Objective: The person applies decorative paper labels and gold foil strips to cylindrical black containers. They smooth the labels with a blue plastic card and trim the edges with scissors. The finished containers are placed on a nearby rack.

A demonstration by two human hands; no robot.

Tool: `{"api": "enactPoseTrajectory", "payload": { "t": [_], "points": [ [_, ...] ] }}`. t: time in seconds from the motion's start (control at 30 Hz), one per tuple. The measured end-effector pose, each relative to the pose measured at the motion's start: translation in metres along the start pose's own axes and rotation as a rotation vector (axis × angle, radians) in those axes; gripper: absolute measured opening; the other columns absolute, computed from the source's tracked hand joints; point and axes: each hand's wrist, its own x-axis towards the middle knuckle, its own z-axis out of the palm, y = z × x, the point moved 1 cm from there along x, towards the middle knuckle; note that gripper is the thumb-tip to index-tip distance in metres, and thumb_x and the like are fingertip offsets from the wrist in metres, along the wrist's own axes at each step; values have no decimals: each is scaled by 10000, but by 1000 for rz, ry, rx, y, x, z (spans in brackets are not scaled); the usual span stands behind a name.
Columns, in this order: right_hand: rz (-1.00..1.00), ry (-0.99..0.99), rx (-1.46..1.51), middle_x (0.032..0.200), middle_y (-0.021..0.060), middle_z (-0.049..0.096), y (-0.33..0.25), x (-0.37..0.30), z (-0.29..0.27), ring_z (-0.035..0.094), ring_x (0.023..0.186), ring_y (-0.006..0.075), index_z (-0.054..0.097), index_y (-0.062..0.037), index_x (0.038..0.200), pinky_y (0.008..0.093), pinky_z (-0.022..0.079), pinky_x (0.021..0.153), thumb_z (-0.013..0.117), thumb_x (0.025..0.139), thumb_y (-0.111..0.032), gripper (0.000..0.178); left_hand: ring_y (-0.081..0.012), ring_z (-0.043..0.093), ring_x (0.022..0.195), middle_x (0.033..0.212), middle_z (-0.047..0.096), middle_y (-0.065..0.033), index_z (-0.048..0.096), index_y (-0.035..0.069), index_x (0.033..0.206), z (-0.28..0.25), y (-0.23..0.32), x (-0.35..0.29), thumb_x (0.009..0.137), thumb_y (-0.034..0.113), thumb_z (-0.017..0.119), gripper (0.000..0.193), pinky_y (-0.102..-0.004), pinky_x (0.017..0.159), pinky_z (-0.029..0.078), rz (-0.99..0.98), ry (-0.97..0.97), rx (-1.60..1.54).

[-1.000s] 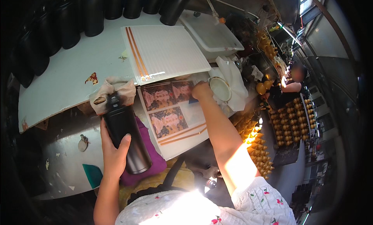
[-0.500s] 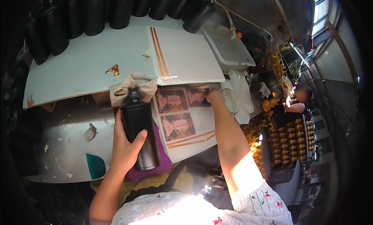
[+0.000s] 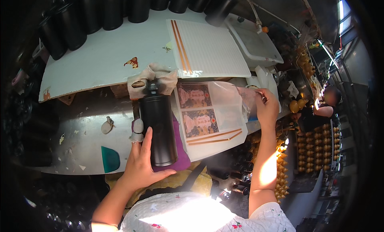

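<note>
A black cylindrical bottle (image 3: 158, 128) lies on a purple pad (image 3: 182, 152), its narrow neck against a crumpled beige cloth (image 3: 160, 76). My left hand (image 3: 142, 164) is beside the bottle's lower part, fingers apart and thumb stretched out below its base. One finger wears a grey cloth cover (image 3: 137, 130). To the right, my right hand (image 3: 267, 108) pinches the edge of a thin printed film (image 3: 247, 99), which is raised at the right of the white sheet (image 3: 200, 150). Two pink-and-dark printed pictures (image 3: 200, 122) lie flat on that sheet, near several thin orange strips (image 3: 212, 139).
A ribbed white board (image 3: 212, 48) with two orange strips rests on the pale shelf (image 3: 92, 68). Black bottles (image 3: 112, 12) line its back. A teal scraper (image 3: 110, 159) lies on the metal table (image 3: 86, 132). A translucent tray (image 3: 258, 44) and another person (image 3: 318, 112) are at right.
My right hand has moved right and nearer, drawing the printed film from its place on the sheet. My left hand has slid down the bottle and loosened, its covered finger now showing.
</note>
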Motion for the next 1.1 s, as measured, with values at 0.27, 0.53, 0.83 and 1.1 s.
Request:
{"api": "enactPoseTrajectory", "payload": {
  "t": [0.27, 0.53, 0.83, 1.1],
  "points": [
    [731, -329, 851, 813, -9, 652, 52, 9, 22, 575, 705, 81, 696, 0, 1023, 216, 448, 678, 623, 926, -111, 164, -430, 522, 1002, 1203, 474, -289, 195, -9, 1553, 12, -6, 12, 627, 355, 915, 1229, -481, 871, 460, 159, 280, 278],
    [607, -398, 282, 853, 67, 719, 74, -51, 46, 643, 766, 141, 724, -28, 948, 295, 486, 711, 694, 835, -288, 286, -431, 537, 996, 1198, 494, -288, 168, -15, 1557, 16, -3, 17, 626, 314, 918, 1241, -476, 873, 462, 118, 282, 213],
    [655, -239, 535, 842, 31, 632, 122, -75, 49, 577, 739, 99, 563, 23, 1117, 239, 473, 694, 760, 762, -31, 410, -422, 541, 1147, 1321, 482, -288, 56, -7, 1568, 11, -12, 17, 659, 274, 896, 1270, -465, 960, 449, 97, 235, 127],
    [347, -116, 141, 795, 46, 600, 98, -83, 41, 581, 736, 193, 611, -11, 1129, 319, 479, 707, 697, 810, -58, 333, -397, 586, 1066, 1257, 573, -229, 118, -31, 1556, 9, -8, 17, 686, 296, 890, 1208, -487, 983, 431, 200, 280, 241]
  ]
}}
